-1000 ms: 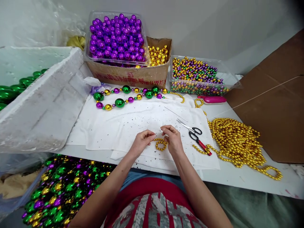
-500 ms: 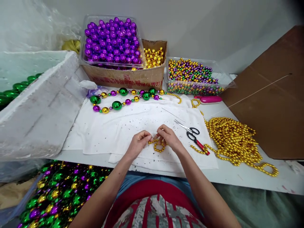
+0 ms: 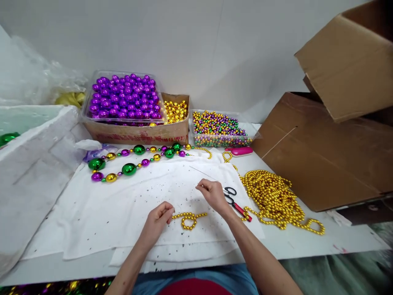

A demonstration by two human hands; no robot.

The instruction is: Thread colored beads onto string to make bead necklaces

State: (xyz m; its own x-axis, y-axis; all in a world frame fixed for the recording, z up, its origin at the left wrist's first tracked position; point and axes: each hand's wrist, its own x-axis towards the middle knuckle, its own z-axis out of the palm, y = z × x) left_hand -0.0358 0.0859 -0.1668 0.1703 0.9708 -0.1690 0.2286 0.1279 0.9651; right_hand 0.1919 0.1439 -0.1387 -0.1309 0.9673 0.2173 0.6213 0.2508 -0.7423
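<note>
My left hand (image 3: 159, 221) pinches one end of a short gold bead strand (image 3: 188, 221), which lies curled in a loop on the white cloth (image 3: 123, 213). Above and right of the strand is my right hand (image 3: 211, 193), its fingers pressed together; whatever they hold is too small to name. It partly covers the scissors (image 3: 229, 196). A thin needle (image 3: 202, 171) lies on the cloth just beyond that hand. Farther back stretches a garland of green, purple and gold beads (image 3: 129, 169).
A heap of gold bead strands (image 3: 270, 196) lies at the right, before a cardboard box (image 3: 322, 164). At the back stand a tub of purple balls (image 3: 123, 96) and a tub of small mixed beads (image 3: 217, 129). A foam box (image 3: 39, 164) borders the left.
My hands have moved apart, the right one away from the gold strand towards the scissors, the left one staying at the strand's end. The view has tilted up and turned right.
</note>
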